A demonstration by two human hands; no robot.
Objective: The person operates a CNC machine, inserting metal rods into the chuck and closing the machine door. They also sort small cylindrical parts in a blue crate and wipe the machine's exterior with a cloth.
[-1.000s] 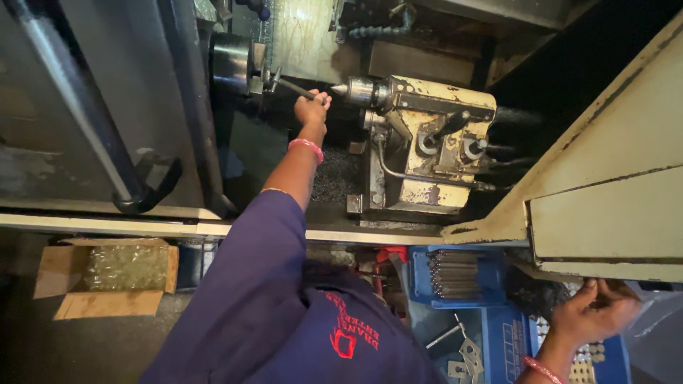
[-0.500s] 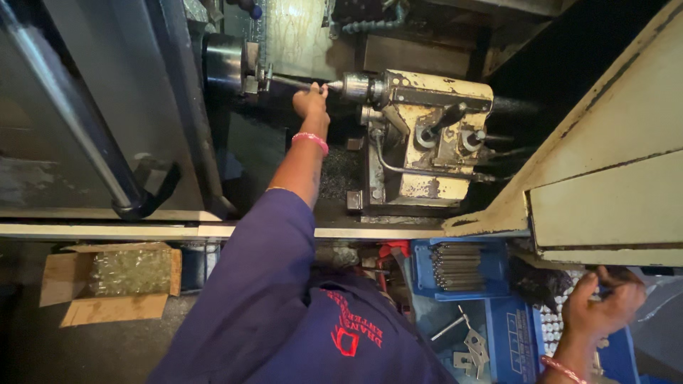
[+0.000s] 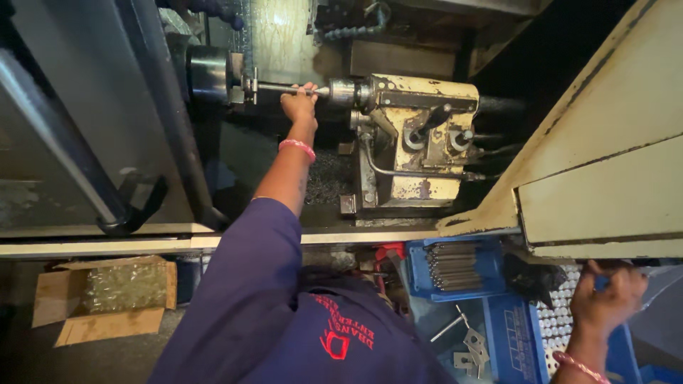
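a: where is the left hand (image 3: 300, 102) sitting right now?

b: it is reaching deep into the machine, fingers curled and clamped round the thin metal rod (image 3: 283, 88), which is lying level between the dark round chuck (image 3: 210, 73) on one side and the pale yellow tailstock (image 3: 420, 135) on the other

a: is the rod seated at both ends?

b: one end is looking gripped in the chuck's clamp, and the other is meeting the tailstock's steel nose (image 3: 344, 92) just beside the knuckles, though whether it is pressing home there i cannot tell. so the rod is in place on the machine, and the hand is not yet off it

a: and the right hand (image 3: 606, 294)?

b: it is lying low and well apart, fingers bent over the underside edge of the cream machine panel (image 3: 605, 178), seeming to hold that edge, though the fingertips are hidden behind it. just beside it a blue tray (image 3: 455, 269) of grey rods is waiting, with a perforated rack (image 3: 558, 320) of small pieces near the wrist

a: anything further out?

b: a cardboard box (image 3: 107, 299) is sitting on the floor under the rail, and the machine door is standing open
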